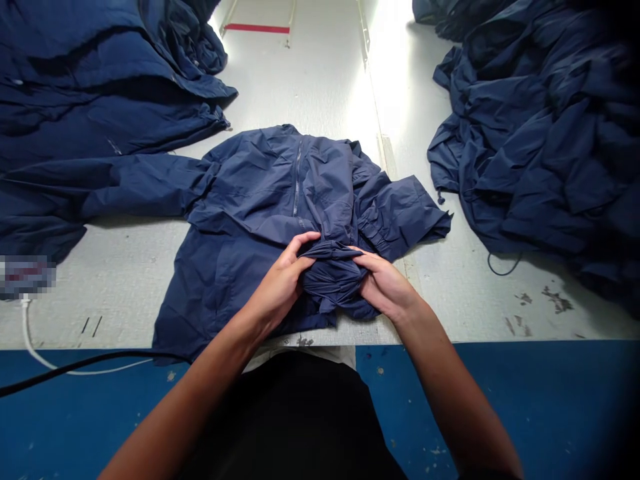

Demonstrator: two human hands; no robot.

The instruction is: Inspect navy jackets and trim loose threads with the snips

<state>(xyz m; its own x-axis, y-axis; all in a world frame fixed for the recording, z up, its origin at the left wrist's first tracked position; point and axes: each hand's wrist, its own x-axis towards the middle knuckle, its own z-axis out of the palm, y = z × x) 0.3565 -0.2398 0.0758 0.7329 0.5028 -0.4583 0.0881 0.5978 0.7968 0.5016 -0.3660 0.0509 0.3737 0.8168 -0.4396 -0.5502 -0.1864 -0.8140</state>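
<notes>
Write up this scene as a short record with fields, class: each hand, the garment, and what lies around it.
Left hand: on the gathered fabric of the jacket, from the image-left side
Right hand: on the same gathered fabric, from the opposite side
Garment: navy jacket, creased, with a zip, lying on a pale grey worktop
Nearby: crumpled navy garments to the right, more navy garments to the left
Front edge: blue strip, black cable across it
</notes>
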